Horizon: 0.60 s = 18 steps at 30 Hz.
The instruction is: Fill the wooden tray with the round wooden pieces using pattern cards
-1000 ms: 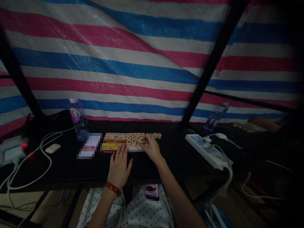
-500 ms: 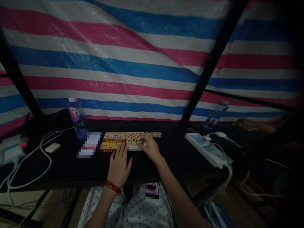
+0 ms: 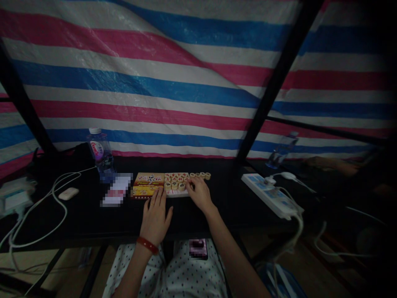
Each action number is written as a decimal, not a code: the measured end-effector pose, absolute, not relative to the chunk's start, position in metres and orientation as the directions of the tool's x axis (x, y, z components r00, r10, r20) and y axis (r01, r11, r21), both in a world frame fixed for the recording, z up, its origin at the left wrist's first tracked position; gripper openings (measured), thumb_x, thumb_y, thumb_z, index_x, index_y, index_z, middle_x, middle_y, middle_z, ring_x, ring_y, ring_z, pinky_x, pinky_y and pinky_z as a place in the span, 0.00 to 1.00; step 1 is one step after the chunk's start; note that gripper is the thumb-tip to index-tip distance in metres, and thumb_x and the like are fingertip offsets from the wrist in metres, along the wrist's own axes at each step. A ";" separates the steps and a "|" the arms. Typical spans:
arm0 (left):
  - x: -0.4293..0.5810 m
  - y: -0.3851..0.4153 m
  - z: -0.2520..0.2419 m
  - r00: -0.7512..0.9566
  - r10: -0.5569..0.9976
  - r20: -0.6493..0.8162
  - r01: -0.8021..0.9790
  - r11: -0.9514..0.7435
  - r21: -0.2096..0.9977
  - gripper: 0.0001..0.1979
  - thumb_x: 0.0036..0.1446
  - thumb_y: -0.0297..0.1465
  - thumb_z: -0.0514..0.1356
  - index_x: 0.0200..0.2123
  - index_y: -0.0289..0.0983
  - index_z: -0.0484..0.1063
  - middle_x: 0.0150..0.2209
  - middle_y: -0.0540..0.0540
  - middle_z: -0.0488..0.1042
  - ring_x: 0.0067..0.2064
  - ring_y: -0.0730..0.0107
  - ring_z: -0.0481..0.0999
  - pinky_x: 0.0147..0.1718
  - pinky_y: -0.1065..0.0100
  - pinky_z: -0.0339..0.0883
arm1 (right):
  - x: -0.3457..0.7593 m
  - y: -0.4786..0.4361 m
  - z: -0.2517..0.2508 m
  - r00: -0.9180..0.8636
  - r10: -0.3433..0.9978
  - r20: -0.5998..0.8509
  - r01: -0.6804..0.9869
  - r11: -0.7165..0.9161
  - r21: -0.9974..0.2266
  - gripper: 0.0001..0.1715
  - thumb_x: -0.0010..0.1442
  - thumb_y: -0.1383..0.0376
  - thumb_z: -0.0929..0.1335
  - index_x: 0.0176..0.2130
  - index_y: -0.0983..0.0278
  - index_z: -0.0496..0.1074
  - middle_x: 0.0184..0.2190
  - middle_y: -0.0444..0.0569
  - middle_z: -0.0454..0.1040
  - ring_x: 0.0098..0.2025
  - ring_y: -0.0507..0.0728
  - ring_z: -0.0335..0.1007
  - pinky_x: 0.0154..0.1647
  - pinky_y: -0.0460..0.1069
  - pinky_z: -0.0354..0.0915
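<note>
A Chinese chess box (image 3: 148, 182) lies open on the black table, its printed lid to the left. In its white tray (image 3: 175, 193), several round wooden chess pieces (image 3: 174, 185) with red and dark characters stand in rows. My left hand (image 3: 155, 215) rests flat, fingers stretched over the lid's front edge and holding nothing. Over the tray's right end is my right hand (image 3: 200, 193), fingers bent and thumb apart from the forefinger. No piece shows between them. Several loose chess pieces (image 3: 202, 175) sit in a line just beyond that hand.
A water bottle (image 3: 102, 157), a blurred card (image 3: 118, 190), a white case (image 3: 68, 193) and white cables (image 3: 65, 207) lie to the left. On the right are a power strip (image 3: 269, 196) and a second bottle (image 3: 282, 151). Another person's arm (image 3: 335, 165) reaches in farther right.
My right hand has drawn slightly right, away from the third piece in the tray's front row, which now shows fully. My left hand stays in place.
</note>
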<state>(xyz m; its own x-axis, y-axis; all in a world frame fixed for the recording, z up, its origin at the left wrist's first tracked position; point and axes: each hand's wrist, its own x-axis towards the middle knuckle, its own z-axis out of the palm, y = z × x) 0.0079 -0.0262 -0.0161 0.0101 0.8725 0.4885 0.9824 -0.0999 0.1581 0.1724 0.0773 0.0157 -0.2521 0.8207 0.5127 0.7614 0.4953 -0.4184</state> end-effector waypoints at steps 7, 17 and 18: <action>0.009 -0.027 -0.016 0.000 0.875 0.484 0.983 -0.090 0.163 0.25 0.62 0.35 0.47 0.61 0.33 0.56 0.64 0.40 0.55 0.64 0.58 0.54 0.56 0.54 0.56 | 0.172 0.079 0.011 -0.307 0.841 0.446 0.767 0.496 -0.407 0.10 0.58 0.69 0.62 0.33 0.62 0.73 0.35 0.48 0.75 0.41 0.57 0.64 0.45 0.50 0.59; 0.008 -0.026 -0.017 0.011 0.867 0.498 0.983 -0.101 0.155 0.26 0.62 0.35 0.47 0.61 0.33 0.56 0.64 0.39 0.55 0.64 0.58 0.54 0.56 0.54 0.57 | 0.171 0.073 0.019 -0.373 0.806 0.459 0.755 0.551 -0.355 0.14 0.57 0.71 0.62 0.24 0.62 0.71 0.30 0.46 0.73 0.39 0.56 0.64 0.47 0.51 0.57; 0.008 -0.026 -0.018 0.010 0.868 0.496 0.983 -0.100 0.154 0.26 0.62 0.35 0.47 0.61 0.33 0.56 0.64 0.39 0.55 0.64 0.58 0.54 0.56 0.54 0.56 | 0.171 0.072 0.020 -0.396 0.801 0.449 0.752 0.563 -0.342 0.14 0.56 0.71 0.61 0.23 0.62 0.71 0.29 0.46 0.73 0.38 0.55 0.64 0.47 0.51 0.57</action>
<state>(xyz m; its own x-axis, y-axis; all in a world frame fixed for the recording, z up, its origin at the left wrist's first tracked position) 0.0080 -0.0262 -0.0175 0.0100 0.8681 0.4963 0.9830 -0.0995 0.1543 0.1710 0.0724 0.0197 -0.3958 0.8014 0.4485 0.7523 0.5630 -0.3420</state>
